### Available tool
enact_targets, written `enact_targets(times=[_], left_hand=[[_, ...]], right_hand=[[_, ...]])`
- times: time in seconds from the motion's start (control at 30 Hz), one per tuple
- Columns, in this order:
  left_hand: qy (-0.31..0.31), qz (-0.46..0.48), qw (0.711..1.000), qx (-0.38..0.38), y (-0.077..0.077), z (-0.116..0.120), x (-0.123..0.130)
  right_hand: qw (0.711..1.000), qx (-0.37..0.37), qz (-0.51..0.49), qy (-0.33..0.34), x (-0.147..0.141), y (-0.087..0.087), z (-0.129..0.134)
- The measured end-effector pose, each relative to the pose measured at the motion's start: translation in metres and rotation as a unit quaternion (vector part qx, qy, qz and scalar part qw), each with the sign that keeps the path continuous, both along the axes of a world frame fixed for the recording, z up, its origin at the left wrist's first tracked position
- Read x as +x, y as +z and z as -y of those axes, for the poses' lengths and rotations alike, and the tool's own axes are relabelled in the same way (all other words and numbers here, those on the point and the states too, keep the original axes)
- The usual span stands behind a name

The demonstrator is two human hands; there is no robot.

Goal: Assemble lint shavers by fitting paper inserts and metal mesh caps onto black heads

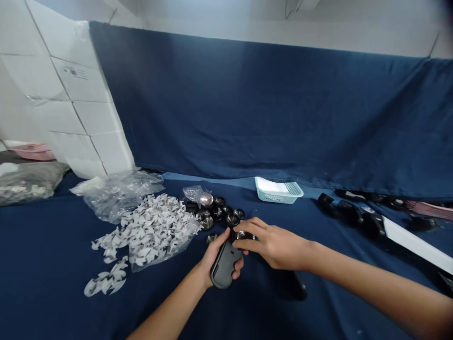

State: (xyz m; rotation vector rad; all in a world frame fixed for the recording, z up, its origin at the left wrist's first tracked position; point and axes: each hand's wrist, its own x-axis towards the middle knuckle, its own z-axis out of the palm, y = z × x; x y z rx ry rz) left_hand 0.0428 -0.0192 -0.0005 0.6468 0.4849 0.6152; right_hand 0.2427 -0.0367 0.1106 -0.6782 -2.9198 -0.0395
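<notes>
My left hand (209, 259) is wrapped round a dark grey, rounded oblong handheld housing (224, 268), tilted with its far end up. My right hand (278, 243) has its fingers curled over a round black part with silver mesh (244, 234) at the housing's far end. Whether the two pieces are joined I cannot tell, as the fingers cover that spot. Just beyond both hands lies a cluster of similar round black parts (217, 212), some with mesh tops. To the left spreads a heap of small white-and-grey pieces (159, 226), partly on clear plastic.
A crumpled clear bag (122, 191) lies behind the heap. A pale green basket (278, 194) stands at the back. Black parts (373, 225) and a long white strip (417, 243) lie right. Below my right forearm is a dark object (297, 287). Blue cloth (265, 108) hangs behind.
</notes>
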Motion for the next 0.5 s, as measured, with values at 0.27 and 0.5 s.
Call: enact_targets(times=[0.27, 0.5], left_hand=[[0.106, 0.017, 0.992, 0.068, 0.006, 0.004, 0.003], [0.213, 0.014, 0.97, 0.113, 0.004, 0.007, 0.009]], right_hand=[[0.966, -0.069, -0.227, -0.105, -0.022, -0.014, 0.012], [0.92, -0.066, -0.276, -0.272, -0.035, -0.025, 0.002]])
